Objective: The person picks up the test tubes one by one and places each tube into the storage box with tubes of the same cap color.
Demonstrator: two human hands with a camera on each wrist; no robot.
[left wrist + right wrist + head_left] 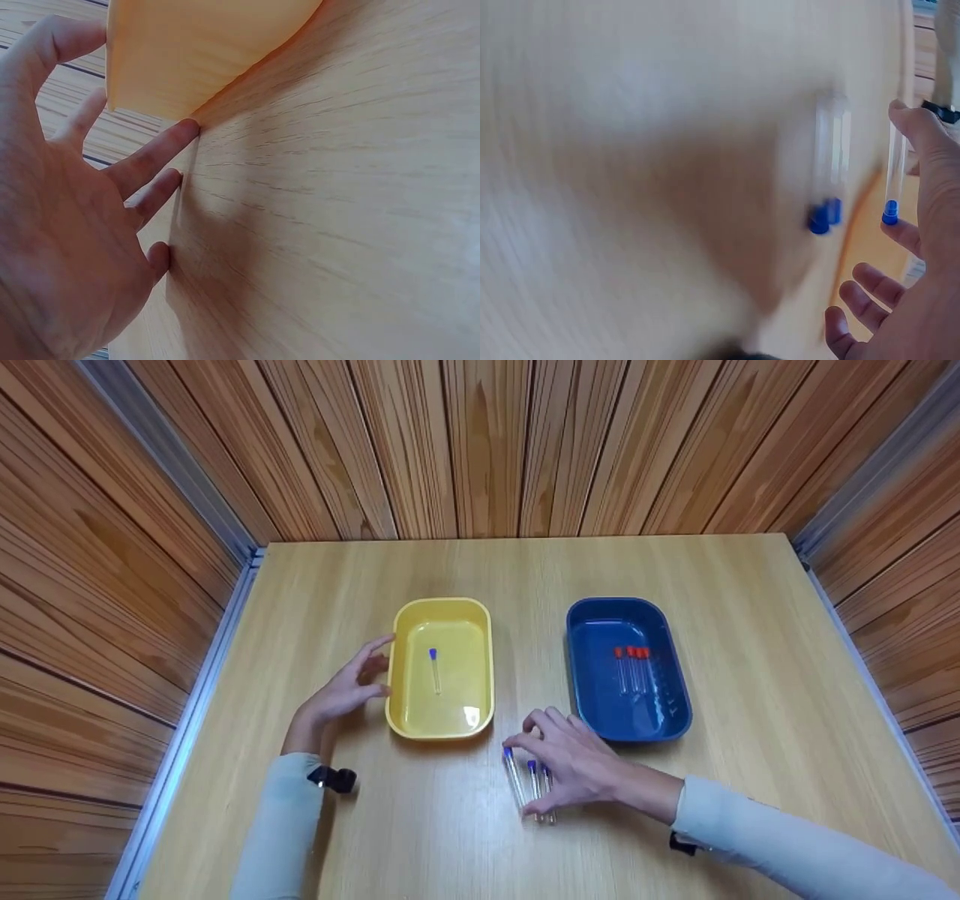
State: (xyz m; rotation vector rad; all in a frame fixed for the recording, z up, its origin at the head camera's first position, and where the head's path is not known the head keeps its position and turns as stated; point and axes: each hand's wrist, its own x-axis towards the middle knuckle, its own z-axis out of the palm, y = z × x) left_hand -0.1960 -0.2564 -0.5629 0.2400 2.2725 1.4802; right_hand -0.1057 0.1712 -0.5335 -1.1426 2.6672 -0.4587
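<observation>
My right hand (576, 761) pinches a blue-capped test tube (895, 169) lengthwise, thumb at the rounded end and index finger at the cap. Close beside it on the table, two more blue-capped tubes (826, 176) lie side by side, partly behind that hand in the head view. My left hand (346, 688) is at the left side of the yellow tray (416, 712). In the left wrist view its thumb and a finger touch the tray's rim, while the other fingers reach down by the tabletop. One blue-capped tube (435, 671) lies inside the yellow tray.
A dark blue tray (600, 709) stands to the right, holding several red-capped tubes (631, 671). Wood-patterned panels (487, 450) enclose the back and sides of the table (420, 825). A small black wrist camera (334, 778) sits on the left sleeve.
</observation>
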